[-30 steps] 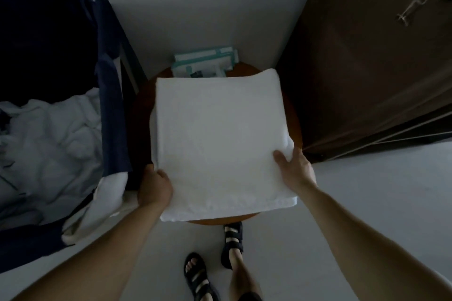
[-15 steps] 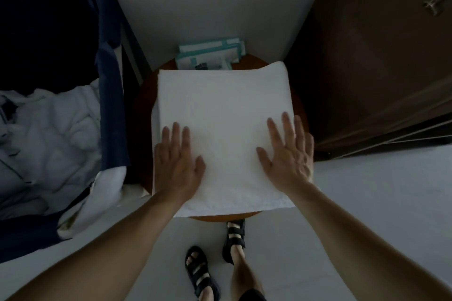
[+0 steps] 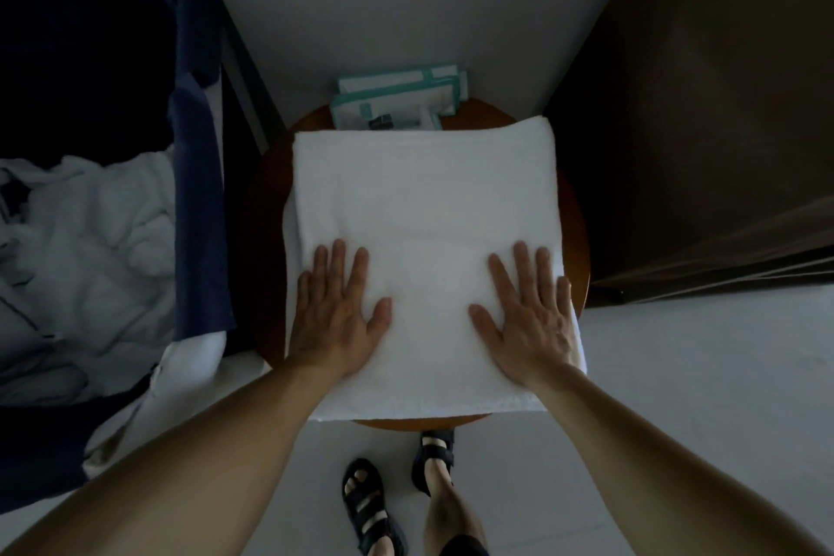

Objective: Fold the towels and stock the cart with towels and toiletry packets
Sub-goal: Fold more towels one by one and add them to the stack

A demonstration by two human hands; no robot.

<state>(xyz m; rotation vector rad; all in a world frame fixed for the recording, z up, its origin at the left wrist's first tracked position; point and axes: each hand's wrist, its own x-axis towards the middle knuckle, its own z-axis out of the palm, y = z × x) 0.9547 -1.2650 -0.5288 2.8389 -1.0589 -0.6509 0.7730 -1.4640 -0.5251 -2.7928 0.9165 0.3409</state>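
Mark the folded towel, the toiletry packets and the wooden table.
folded white towel (image 3: 424, 194): head view, bare centre of its top face.
toiletry packets (image 3: 397, 102): head view, face of the top packet.
round wooden table (image 3: 575, 239): head view, bare right rim beside the towel.

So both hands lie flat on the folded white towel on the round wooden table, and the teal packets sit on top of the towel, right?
Not quite. In the head view the teal packets lie on the round wooden table beyond the folded white towel, not on it. The left hand and right hand do lie flat on that towel.
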